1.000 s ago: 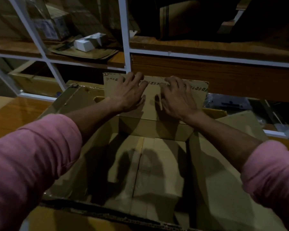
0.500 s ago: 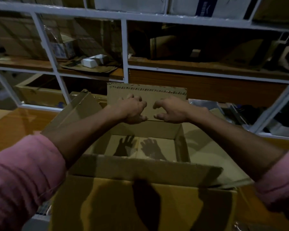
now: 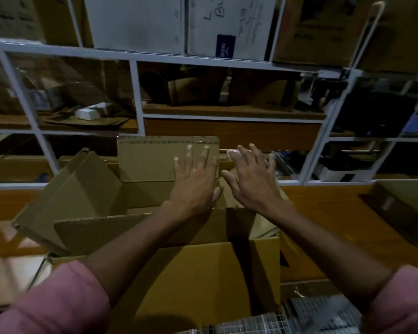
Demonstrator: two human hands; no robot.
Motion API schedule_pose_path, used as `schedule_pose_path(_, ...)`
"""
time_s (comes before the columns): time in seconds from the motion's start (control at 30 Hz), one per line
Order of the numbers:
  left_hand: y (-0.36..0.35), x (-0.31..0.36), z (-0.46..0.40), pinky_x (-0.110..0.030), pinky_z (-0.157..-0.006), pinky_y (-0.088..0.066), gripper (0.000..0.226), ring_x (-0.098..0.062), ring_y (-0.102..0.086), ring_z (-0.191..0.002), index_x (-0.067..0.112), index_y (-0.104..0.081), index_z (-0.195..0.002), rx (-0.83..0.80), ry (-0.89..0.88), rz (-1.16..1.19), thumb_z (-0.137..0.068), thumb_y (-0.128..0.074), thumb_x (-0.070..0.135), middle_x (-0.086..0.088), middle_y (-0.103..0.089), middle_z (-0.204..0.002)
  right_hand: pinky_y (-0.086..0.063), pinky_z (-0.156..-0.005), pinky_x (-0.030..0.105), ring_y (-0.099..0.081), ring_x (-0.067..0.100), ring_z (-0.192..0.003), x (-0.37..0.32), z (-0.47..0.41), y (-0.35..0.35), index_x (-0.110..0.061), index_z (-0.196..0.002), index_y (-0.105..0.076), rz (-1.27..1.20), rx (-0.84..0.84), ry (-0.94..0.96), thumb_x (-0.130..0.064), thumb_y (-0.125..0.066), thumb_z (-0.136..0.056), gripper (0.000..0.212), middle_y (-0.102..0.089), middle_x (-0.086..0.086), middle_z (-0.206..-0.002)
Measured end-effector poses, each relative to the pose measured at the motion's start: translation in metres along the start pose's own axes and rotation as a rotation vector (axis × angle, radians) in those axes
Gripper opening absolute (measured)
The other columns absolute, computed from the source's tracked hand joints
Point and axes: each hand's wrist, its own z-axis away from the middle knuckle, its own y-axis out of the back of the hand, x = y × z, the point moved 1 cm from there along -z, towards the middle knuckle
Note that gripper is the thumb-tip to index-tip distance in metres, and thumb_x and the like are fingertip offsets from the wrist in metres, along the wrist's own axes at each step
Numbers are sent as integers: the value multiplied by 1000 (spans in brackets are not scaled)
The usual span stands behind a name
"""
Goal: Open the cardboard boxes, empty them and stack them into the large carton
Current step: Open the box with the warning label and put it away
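left hand [image 3: 194,186] + right hand [image 3: 253,181]: fingers spread, empty | over large carton [image 3: 203,273], 12 o'clock flap [image 3: 155,157] upright | likely keeping mouth clear for stacking

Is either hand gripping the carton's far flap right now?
No, the left hand and right hand hover with fingers spread straight, holding nothing, in front of the far flap.
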Motion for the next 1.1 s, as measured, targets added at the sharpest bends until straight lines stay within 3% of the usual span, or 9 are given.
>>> schedule_pose_path(0.27,-26,118,-38,-67,-120,3,76,-39,25,-151,21,-11,-161,79,-161,14,-101,-34,61,-8,15,-169,-1,-119,71,-3,26,-157,109,56,21,-29,-157,-25,48,46,-165,-68,-13,-98,71,-17,3,-168)
schedule_pose_path(0.43,-61,224,-72,-68,-120,0,74,-38,21,-153,20,-20,-160,104,-243,78,-100,-38,59,-9,8,-170,-2,-118,71,-7,27,-157,212,100,27,-27,-157,-28,81,35,-286,-70,-9,-97,76,-19,4,-168)
schedule_pose_path(0.8,-156,465,-146,-67,-120,2,73,-35,19,-154,21,-18,-160,-104,-407,116,-100,-35,61,-6,9,-170,-3,-119,70,-4,28,-157,452,215,29,-24,-159,-27,137,-91,-591,-75,1,-90,89,-16,4,-169)
schedule_pose_path(1.1,-222,557,-192,-67,-120,2,74,-35,20,-154,21,-13,-161,-255,-514,83,-102,-30,61,-6,11,-170,-4,-119,69,-2,28,-156,566,252,10,-24,-159,-26,69,-157,-728,-79,0,-89,93,-15,4,-169)
